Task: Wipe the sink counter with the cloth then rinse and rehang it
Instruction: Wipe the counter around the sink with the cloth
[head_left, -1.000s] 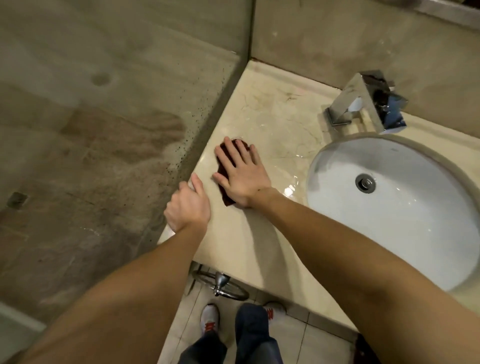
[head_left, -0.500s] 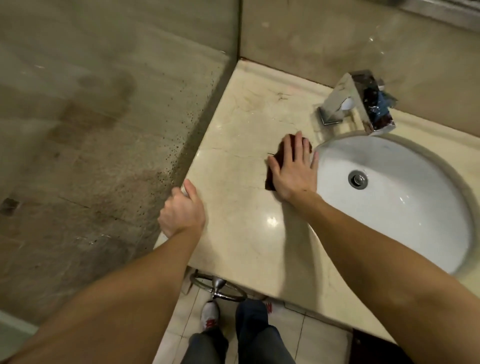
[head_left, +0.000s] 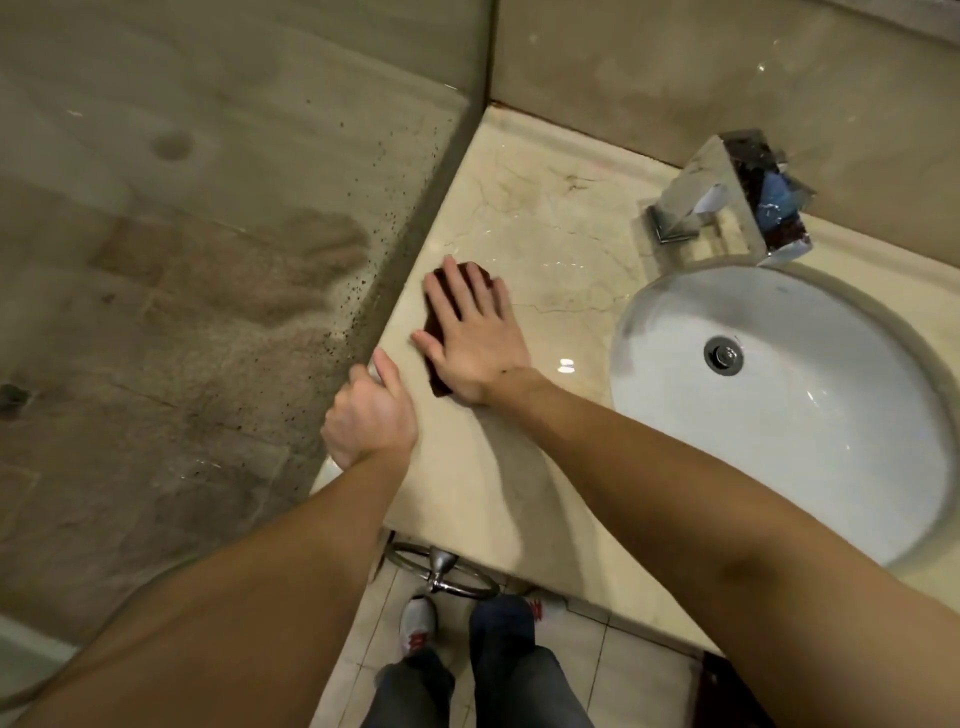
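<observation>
The cloth (head_left: 439, 382) is pinned flat to the table (head_left: 545, 228) under the right hand (head_left: 475, 338), whose fingers are held straight and pressed down, so nothing is gripped. The cloth's long axis is laid roughly from 12 to 6 o'clock, in line with the fingers. The left hand (head_left: 371, 418) is set just beside it at 7 o'clock, fingers curled over the table's left edge as a brace. The sink (head_left: 675, 441) is found at 3 o'clock — a stroke that way is judged likeliest, and the right hand is the nearer.
</observation>
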